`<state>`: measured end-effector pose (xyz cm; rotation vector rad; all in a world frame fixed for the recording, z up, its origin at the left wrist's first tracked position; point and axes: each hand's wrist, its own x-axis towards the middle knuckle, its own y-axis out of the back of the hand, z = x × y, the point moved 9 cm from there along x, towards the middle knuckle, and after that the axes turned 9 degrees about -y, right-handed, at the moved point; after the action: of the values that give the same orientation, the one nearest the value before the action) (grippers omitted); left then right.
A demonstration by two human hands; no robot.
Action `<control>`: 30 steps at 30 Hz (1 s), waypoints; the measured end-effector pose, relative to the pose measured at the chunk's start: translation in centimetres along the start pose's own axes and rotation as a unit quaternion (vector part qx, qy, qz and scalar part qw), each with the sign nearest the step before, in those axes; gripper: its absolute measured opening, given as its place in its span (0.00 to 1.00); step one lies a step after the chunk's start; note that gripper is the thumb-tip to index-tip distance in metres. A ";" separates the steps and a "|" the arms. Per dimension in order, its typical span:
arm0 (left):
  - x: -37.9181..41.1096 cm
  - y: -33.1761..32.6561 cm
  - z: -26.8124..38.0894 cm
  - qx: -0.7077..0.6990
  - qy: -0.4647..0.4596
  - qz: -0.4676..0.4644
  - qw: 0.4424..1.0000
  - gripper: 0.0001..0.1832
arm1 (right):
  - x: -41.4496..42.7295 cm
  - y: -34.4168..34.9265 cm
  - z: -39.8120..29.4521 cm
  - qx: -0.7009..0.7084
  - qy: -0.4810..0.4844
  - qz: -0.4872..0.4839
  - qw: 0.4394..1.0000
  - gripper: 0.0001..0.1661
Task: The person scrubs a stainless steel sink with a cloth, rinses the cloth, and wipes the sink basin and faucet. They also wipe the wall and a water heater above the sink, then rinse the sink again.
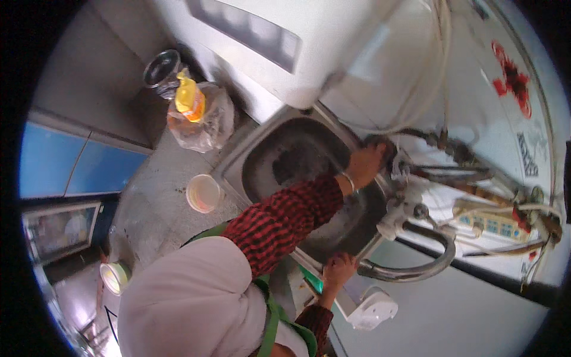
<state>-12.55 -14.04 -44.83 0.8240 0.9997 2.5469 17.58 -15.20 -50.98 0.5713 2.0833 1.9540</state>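
Observation:
A stainless steel sink (232,174) lies before me, with a dark patch on its basin floor. My left hand (363,167) reaches across the basin to the far rim, beside a dark, blurred object (384,149); the fingers are partly hidden there, so I cannot tell whether they hold it. A light bracelet circles that wrist. My right hand (339,270) is at the near right edge of the sink, its fingers curled over the rim. Close by it curves the metal spout of a faucet (412,270), turned outside the basin.
Left of the sink stand a plastic tub (204,193) and a clear plastic bag (207,136) under a yellow packet (189,98). Pipes and a power strip (493,225) line the wall. A white plastic device (374,310) sits near my right hand. Blue cabinet doors (107,160) are further left.

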 end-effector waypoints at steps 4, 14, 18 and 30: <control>-0.1 -1.7 -0.4 -0.005 0.033 -0.135 0.990 0.21 | 1.4 2.6 0.9 0.300 -0.227 0.015 0.926 0.01; -11.3 12.7 -2.0 -0.446 0.170 -0.345 0.808 0.29 | 1.2 2.9 -3.5 0.362 -0.175 -0.056 0.914 0.09; -15.6 14.0 -2.6 -0.421 0.055 -0.280 0.861 0.28 | 4.0 9.2 -14.2 0.678 -0.151 -0.086 0.715 0.20; -10.7 39.1 2.1 -0.264 -0.075 -0.003 0.962 0.14 | 12.3 15.7 -19.6 0.939 -0.048 -0.182 0.287 0.29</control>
<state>-4.79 -45.88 -20.91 0.8271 0.2469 2.5135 0.19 -27.02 -32.49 0.2043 2.6920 -1.5858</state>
